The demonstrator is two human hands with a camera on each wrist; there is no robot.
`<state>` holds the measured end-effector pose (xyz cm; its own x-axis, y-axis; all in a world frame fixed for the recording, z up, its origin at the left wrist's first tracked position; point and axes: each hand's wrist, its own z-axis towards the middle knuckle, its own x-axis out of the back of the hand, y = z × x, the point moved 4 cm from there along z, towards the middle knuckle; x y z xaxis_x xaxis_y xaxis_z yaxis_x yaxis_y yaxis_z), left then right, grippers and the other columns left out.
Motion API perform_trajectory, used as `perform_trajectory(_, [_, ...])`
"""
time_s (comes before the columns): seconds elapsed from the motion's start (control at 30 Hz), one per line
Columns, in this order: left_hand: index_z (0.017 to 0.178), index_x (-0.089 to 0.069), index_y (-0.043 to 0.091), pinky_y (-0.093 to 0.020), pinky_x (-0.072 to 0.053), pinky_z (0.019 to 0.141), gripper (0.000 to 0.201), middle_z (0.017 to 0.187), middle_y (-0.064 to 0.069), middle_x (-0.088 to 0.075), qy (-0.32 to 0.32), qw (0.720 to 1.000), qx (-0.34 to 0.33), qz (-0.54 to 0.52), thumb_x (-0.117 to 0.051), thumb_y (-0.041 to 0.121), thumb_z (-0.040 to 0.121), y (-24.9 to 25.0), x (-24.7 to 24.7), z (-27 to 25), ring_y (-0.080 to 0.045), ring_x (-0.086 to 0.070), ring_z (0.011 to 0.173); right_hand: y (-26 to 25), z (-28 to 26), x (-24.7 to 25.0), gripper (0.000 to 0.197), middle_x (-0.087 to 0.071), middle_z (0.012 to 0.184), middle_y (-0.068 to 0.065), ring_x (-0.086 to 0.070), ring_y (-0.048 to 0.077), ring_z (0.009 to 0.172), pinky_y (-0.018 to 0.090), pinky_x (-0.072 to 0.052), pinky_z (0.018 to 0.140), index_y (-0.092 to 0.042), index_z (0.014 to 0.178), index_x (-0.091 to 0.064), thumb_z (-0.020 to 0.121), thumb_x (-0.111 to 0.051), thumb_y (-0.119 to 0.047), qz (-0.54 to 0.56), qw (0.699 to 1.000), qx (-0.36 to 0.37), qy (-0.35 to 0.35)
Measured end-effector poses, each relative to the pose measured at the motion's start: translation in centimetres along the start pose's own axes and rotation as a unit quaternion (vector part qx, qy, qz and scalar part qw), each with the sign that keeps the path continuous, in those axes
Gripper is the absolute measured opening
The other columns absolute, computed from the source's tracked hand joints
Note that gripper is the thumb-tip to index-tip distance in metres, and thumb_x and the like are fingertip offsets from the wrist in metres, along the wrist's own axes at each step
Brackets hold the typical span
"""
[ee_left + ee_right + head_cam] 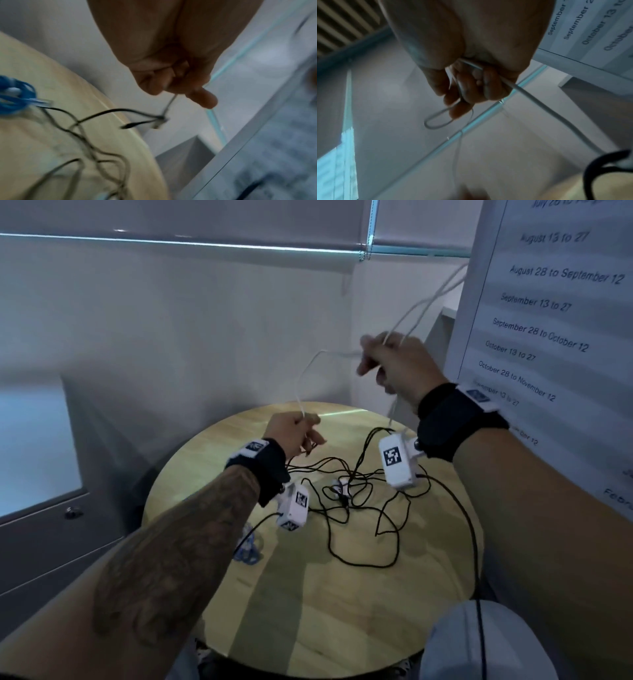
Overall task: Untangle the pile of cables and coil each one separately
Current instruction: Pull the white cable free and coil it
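Note:
A thin white cable hangs in the air between my two hands above the round wooden table. My left hand pinches one end of it low over the table's far edge. Raised higher at the right, my right hand grips loops of the same white cable, which trail up and to the right. Black cables lie tangled on the table with a small white adapter among them. A coiled blue cable lies at the table's left.
A white board with printed dates stands close on the right. Walls meet in a corner behind the table. A grey cabinet is at the left. A black cord runs off the table's right edge over my knee.

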<state>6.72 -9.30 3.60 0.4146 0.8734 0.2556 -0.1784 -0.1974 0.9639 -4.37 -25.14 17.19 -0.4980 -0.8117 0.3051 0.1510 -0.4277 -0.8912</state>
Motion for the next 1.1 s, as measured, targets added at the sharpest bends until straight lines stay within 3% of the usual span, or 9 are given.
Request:
perform_trajectory(0.1, [0.092,-0.07,0.012,-0.02,-0.037,0.049,0.032,0.066,-0.006,-0.071,-0.007,0.999,-0.041,-0.011,-0.046,0.031,0.101,3.5,1.3,0.0,-0.011,-0.048,0.051,2.6,-1.3,-1.6,0.036,-0.073,0.079,0.004,-0.046,0.005,0.045,0.019,-0.035,0.046,-0.014,0.08,-0.065,0.103,-0.052,-0.038,-0.025,0.998,-0.049,-0.033])
perform_trajectory(0.23, [0.098,-0.07,0.012,-0.026,-0.043,0.079,0.035,0.073,-0.007,-0.074,-0.081,0.996,-0.044,0.001,-0.044,0.035,0.102,5.0,0.7,-1.8,-0.011,-0.064,0.084,4.1,-2.0,-3.1,0.041,-0.059,0.071,0.004,-0.029,0.009,0.04,0.019,-0.021,0.038,-0.013,0.081,-0.06,0.104,-0.046,-0.045,0.209,0.966,-0.153,-0.023])
perform_trajectory(0.3, [0.097,-0.066,0.007,-0.034,-0.052,0.08,0.033,0.056,-0.005,-0.062,-0.099,0.987,-0.027,-0.121,-0.043,0.03,0.103,5.1,0.3,-2.9,-0.021,-0.066,0.069,4.2,-2.3,-3.4,0.038,-0.056,0.074,0.002,-0.029,0.008,0.042,0.019,-0.021,0.037,-0.014,0.084,-0.06,0.102,-0.05,-0.046,0.192,0.969,-0.151,-0.023])
perform_trajectory(0.47, [0.092,-0.06,0.009,-0.032,-0.048,0.057,0.034,0.055,0.004,-0.027,-0.12,0.956,0.032,-0.265,-0.04,0.034,0.104,5.0,0.1,-4.9,-0.01,-0.023,0.043,5.2,-4.1,-4.4,0.043,-0.054,0.071,-0.001,-0.026,0.007,0.041,0.018,-0.018,0.035,-0.016,0.084,-0.06,0.099,-0.05,-0.054,0.277,0.939,-0.194,-0.058])
perform_trajectory(0.7, [0.115,-0.069,0.014,-0.017,-0.033,0.046,0.023,0.055,0.017,-0.057,-0.194,0.977,-0.084,0.027,-0.059,0.016,0.095,2.3,-2.9,-9.7,-0.002,-0.04,0.046,3.8,-4.8,-4.3,0.062,-0.043,0.06,-0.001,-0.022,0.007,0.038,0.018,-0.012,0.037,-0.014,0.067,-0.058,0.098,-0.038,-0.064,0.544,0.815,-0.195,-0.031])
perform_trajectory(0.77, [0.112,-0.07,0.008,-0.024,-0.046,0.058,0.024,0.069,0.014,-0.068,-0.159,0.982,-0.092,0.05,-0.065,0.015,0.09,1.1,-3.4,-9.6,0.001,-0.055,0.056,3.3,-4.9,-4.3,0.063,-0.042,0.06,-0.001,-0.022,0.007,0.038,0.019,-0.011,0.037,-0.013,0.066,-0.058,0.098,-0.038,-0.064,0.555,0.81,-0.187,-0.038])
perform_trajectory(0.87, [0.106,-0.072,0.007,-0.035,-0.05,0.087,0.02,0.097,-0.007,-0.074,-0.14,0.981,-0.082,0.11,-0.067,0.016,0.089,-1.1,-3.8,-9.2,-0.021,-0.067,0.09,2.5,-4.7,-3.8,0.063,-0.042,0.059,-0.001,-0.022,0.007,0.037,0.018,-0.011,0.037,-0.013,0.067,-0.057,0.097,-0.039,-0.066,0.556,0.812,-0.17,-0.04])
perform_trajectory(1.0, [0.09,-0.073,0.017,-0.025,-0.042,0.062,0.019,0.071,0.002,-0.064,-0.112,0.985,-0.001,0.131,-0.058,0.026,0.096,-3.1,-3.1,-8.8,-0.012,-0.053,0.059,2.6,-4.4,-2.6,0.058,-0.041,0.057,-0.003,-0.02,0.008,0.038,0.019,-0.009,0.04,-0.017,0.067,-0.054,0.097,-0.041,-0.065,0.515,0.843,-0.157,0.0])
perform_trajectory(1.1, [0.088,-0.074,0.012,-0.021,-0.034,0.047,0.024,0.062,0.002,-0.056,-0.084,0.982,0.072,0.152,-0.054,0.023,0.098,-4.6,-1.8,-8.0,-0.012,-0.043,0.05,3.1,-4.7,-1.6,0.056,-0.04,0.053,-0.003,-0.018,0.009,0.038,0.019,-0.008,0.042,-0.017,0.064,-0.055,0.097,-0.043,-0.061,0.557,0.816,-0.145,0.062])
